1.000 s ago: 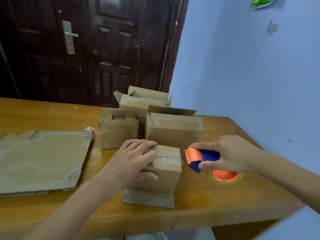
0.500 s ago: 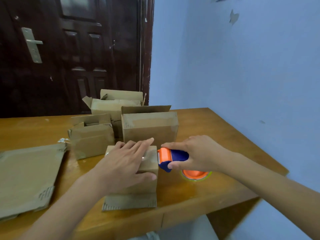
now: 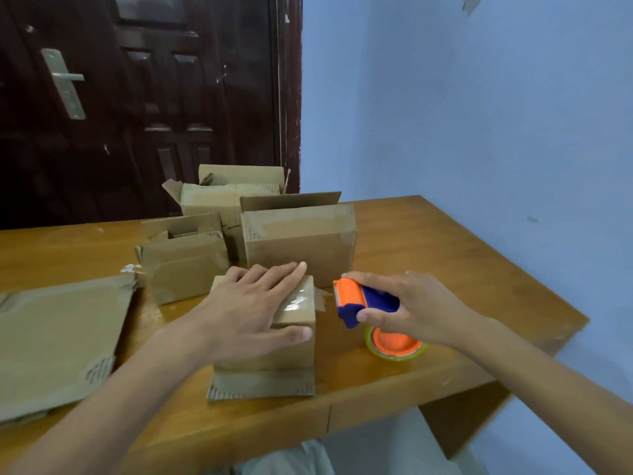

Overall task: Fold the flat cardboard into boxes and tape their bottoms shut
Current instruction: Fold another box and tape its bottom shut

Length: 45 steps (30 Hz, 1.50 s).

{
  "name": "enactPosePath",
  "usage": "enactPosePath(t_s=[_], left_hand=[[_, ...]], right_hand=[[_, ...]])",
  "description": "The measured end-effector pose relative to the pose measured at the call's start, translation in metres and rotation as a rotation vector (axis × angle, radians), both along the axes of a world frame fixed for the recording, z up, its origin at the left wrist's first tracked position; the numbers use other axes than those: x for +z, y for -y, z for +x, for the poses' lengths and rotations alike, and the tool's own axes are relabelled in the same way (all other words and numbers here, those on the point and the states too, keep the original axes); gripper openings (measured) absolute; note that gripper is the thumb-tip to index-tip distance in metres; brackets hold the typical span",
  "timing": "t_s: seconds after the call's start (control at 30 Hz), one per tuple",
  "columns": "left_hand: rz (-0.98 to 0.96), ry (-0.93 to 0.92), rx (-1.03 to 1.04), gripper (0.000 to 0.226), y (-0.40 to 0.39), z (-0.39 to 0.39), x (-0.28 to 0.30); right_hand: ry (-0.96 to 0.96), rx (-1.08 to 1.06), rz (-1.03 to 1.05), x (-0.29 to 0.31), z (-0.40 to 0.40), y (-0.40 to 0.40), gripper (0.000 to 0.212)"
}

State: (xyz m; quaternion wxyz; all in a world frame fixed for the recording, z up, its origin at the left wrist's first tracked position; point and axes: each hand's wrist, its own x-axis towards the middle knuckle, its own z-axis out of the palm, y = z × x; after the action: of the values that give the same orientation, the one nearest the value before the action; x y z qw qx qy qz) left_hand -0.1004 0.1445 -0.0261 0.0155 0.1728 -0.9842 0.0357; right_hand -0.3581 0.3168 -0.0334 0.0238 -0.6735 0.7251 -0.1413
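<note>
Wooden table [image 3: 428,241]: I see left hand [image 3: 250,310] spread flat, hiding most of the small box [image 3: 294,351] top; right hand [image 3: 407,310] grips tape dispenser [image 3: 359,299], roll partly hidden.

Matt cardboard box [image 3: 274,351]; glossy clear tape [image 3: 297,299]; varnished wood table [image 3: 428,248].

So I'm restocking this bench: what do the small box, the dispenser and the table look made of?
Small box: brown corrugated cardboard, matte; fluting shows along its bottom flap edge, and a glossy clear tape strip crosses its top.
Dispenser: probably hard plastic, smooth orange and blue moulded parts.
Table: looks like wood, or a wood veneer, with visible grain and a lightly glossy varnish.
</note>
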Motion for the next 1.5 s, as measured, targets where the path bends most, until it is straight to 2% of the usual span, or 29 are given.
enactPosePath(t_s=[0.17, 0.27, 0.37, 0.5, 0.67, 0.73, 0.9, 1.0, 1.1, 1.23, 1.33, 1.4, 1.5], left_hand=[[0.036, -0.007, 0.000, 0.103, 0.000, 0.000, 0.001], [0.094, -0.088, -0.043, 0.091, 0.001, 0.004, -0.002], [0.245, -0.227, -0.106, 0.076, 0.006, 0.009, -0.002], [0.286, -0.255, -0.121, 0.055, 0.011, 0.010, -0.006], [0.317, -0.274, -0.140, 0.051, 0.013, 0.008, -0.006], [0.324, -0.266, -0.142, 0.047, 0.013, 0.006, -0.004], [0.402, -0.274, -0.121, 0.055, 0.014, 0.004, -0.001], [0.412, -0.277, -0.116, 0.052, 0.014, 0.004, -0.001], [0.414, -0.292, -0.111, 0.053, 0.013, 0.006, -0.003], [0.383, -0.293, -0.076, 0.039, 0.008, 0.006, 0.001], [0.343, -0.279, -0.060, 0.045, 0.006, 0.005, 0.002], [0.339, -0.279, -0.044, 0.048, 0.004, 0.006, 0.003], [0.348, -0.289, -0.055, 0.044, 0.003, 0.009, 0.004]], right_hand=[[-0.216, 0.052, 0.027, 0.006, 0.003, -0.006, 0.080], [-0.252, 0.062, 0.054, 0.007, 0.007, 0.006, 0.081], [-0.268, 0.071, 0.061, 0.006, 0.009, 0.016, 0.078], [-0.330, 0.083, 0.085, 0.017, 0.020, 0.026, 0.076], [-0.557, 0.138, 0.116, 0.052, 0.035, 0.043, 0.078], [-0.592, 0.151, 0.123, 0.058, 0.040, 0.049, 0.077], [-0.613, 0.139, 0.105, 0.056, 0.042, 0.048, 0.078], [-0.738, 0.183, 0.072, 0.052, 0.049, 0.045, 0.074], [-0.843, 0.233, 0.137, 0.036, 0.065, 0.047, 0.067], [-0.704, 0.136, 0.181, 0.027, 0.057, 0.045, 0.076], [-0.579, 0.066, 0.188, 0.024, 0.043, 0.036, 0.086], [-0.517, -0.001, 0.172, 0.025, 0.031, 0.027, 0.085], [-0.559, -0.094, 0.063, 0.020, 0.008, 0.008, 0.082]])
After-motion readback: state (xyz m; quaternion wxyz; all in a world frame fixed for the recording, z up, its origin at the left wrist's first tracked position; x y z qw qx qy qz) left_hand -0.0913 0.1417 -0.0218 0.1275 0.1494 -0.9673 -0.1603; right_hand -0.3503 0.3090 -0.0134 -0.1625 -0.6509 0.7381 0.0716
